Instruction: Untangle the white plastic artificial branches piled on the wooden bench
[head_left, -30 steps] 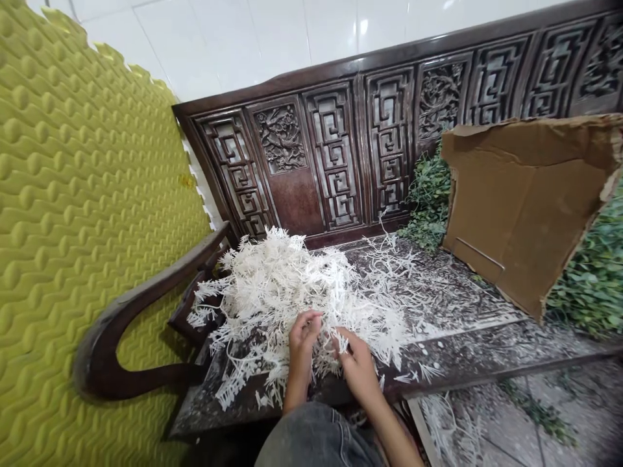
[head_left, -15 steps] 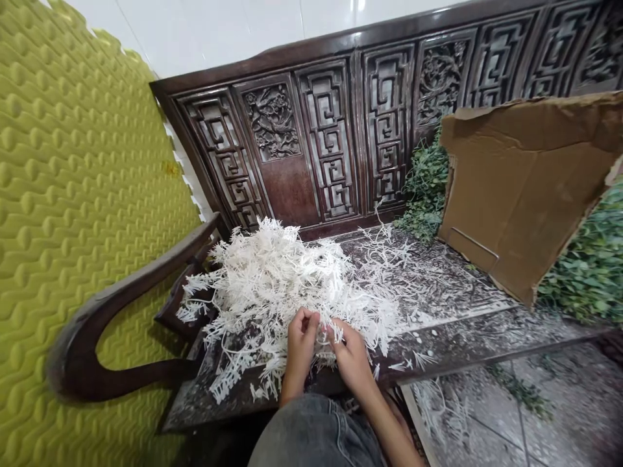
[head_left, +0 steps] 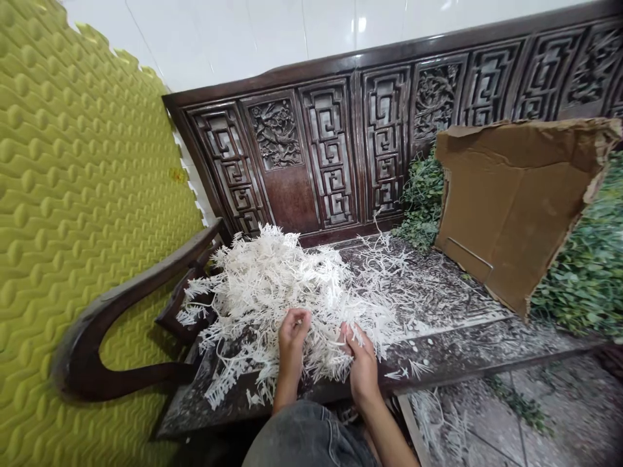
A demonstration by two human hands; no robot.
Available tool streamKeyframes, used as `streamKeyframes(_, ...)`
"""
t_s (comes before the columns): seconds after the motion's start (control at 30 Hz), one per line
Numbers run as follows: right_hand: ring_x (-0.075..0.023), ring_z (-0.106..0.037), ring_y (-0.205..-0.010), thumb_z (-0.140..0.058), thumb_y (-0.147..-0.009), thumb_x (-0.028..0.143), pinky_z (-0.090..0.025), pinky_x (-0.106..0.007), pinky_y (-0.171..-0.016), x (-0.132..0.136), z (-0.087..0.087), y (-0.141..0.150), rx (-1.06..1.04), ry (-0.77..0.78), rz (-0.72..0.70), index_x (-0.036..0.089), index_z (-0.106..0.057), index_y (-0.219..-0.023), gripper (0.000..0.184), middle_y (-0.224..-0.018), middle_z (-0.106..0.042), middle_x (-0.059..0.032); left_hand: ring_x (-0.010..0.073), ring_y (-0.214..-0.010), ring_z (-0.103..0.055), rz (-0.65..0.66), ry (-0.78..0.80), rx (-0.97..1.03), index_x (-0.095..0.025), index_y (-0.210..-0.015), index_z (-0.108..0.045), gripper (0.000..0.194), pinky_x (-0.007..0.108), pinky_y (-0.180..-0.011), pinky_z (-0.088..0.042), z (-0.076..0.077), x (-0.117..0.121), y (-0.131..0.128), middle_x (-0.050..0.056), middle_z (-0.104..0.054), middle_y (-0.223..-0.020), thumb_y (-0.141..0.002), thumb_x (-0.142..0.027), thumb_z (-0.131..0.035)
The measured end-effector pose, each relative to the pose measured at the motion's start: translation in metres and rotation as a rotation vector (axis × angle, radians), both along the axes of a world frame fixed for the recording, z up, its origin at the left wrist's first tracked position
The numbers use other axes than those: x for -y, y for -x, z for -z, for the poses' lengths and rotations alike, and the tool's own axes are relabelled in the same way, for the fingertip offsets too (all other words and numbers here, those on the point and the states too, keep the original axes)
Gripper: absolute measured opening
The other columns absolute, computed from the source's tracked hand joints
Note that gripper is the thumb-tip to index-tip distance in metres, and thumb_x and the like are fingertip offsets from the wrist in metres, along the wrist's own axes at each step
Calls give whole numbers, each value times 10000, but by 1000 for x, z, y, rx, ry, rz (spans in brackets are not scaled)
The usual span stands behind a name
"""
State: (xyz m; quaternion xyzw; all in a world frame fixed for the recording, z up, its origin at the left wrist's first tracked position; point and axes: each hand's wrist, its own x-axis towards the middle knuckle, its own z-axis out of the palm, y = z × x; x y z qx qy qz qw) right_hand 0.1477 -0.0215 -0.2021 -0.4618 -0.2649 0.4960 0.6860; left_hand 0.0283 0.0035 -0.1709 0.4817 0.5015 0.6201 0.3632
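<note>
A large heap of white plastic branch pieces point(head_left: 287, 272) lies on the dark wooden bench seat, close in front of me. At the heap's front edge, my left hand point(head_left: 292, 334) is closed, thumb against curled fingers; whatever is in it is too small to make out. To its right, my right hand point(head_left: 363, 363) pinches a small white plastic sprig point(head_left: 357, 336) between thumb and fingers. A gap with white pieces behind it separates the two hands.
Loose white stems and scraps litter the bench seat point(head_left: 438, 353). A brown cardboard sheet point(head_left: 511, 214) leans at right among green artificial foliage point(head_left: 579, 279). The curved wooden armrest point(head_left: 78, 350) and yellow foam mat point(head_left: 87, 194) are at left; the carved backrest point(head_left: 292, 201) stands behind.
My hands have moved apart: the left a little to the left, the right to the right with the sprig. The whole view has shifted slightly.
</note>
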Motion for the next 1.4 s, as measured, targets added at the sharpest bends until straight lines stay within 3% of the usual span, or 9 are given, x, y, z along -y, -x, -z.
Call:
streamKeyframes(0.23,-253,-628,-947,-739,-641,491,-497,-316,-750,2,-3,-4,-146,142,-8,176,-695,-958,449,-999,-691,-80,233,-941,-579,358,-34,-190,-188,-887,-679,204,326,-847,-419,-16,11,-2,66,-641,-935,-841,-365,-588)
streamKeyframes(0.43,-217,-591,-911,-756,-600,470,-462,-299,-766,2,-8,-3,-179,137,-34,190,-660,-914,431,-948,-659,-43,208,-880,-566,375,17,-175,-186,-903,-686,174,309,-836,-415,-8,8,1,47,-617,-879,-834,-319,-597)
streamKeyframes(0.57,-164,-519,-670,-687,-639,461,-428,-270,-624,3,-22,-5,-160,34,-119,201,-553,-638,293,-662,-538,11,184,-827,-546,410,39,-185,-206,-1023,-698,251,279,-771,-415,-6,7,3,28,-588,-839,-793,-279,-633)
streamKeyframes(0.7,-125,-359,-520,-588,-737,485,-363,-256,-534,5,-30,-5,-82,-57,-207,212,-436,-556,361,-539,-374,46,146,-631,-494,397,124,-166,-162,-856,-737,229,254,-619,-378,0,4,1,17,-593,-692,-775,-363,-660)
streamKeyframes(0.8,-130,-415,-571,-582,-789,476,-390,-246,-592,6,-28,-4,16,-68,-217,196,-512,-623,333,-596,-454,32,155,-620,-506,373,123,-139,-145,-714,-723,326,260,-624,-384,4,2,-2,21,-593,-636,-797,-445,-623)
streamKeyframes(0.93,-183,-532,-683,-592,-811,439,-439,-275,-662,6,-27,-2,181,-85,-297,172,-632,-733,281,-700,-594,-13,155,-631,-510,307,116,-78,-169,-871,-707,397,256,-629,-389,0,4,-1,16,-594,-671,-873,-502,-490)
streamKeyframes(1.07,-229,-576,-788,-601,-804,386,-448,-310,-771,5,-32,1,345,-155,-372,150,-709,-815,260,-740,-653,-33,142,-629,-476,447,63,-80,-170,-932,-685,301,243,-613,-367,-9,8,4,-1,-533,-664,-831,-435,-581)
streamKeyframes(1.2,-224,-569,-746,-567,-811,349,-449,-302,-707,4,-33,5,455,-157,-381,137,-712,-791,258,-707,-647,-28,135,-626,-471,505,59,-54,-172,-870,-654,246,231,-602,-364,-12,10,4,-8,-525,-673,-744,-382,-676)
streamKeyframes(1.4,-171,-505,-644,-592,-788,338,-401,-257,-619,3,-32,7,531,-136,-306,138,-649,-705,224,-638,-592,3,146,-660,-505,396,162,101,-159,-793,-621,244,232,-628,-403,-4,6,0,13,-558,-712,-797,-403,-612)
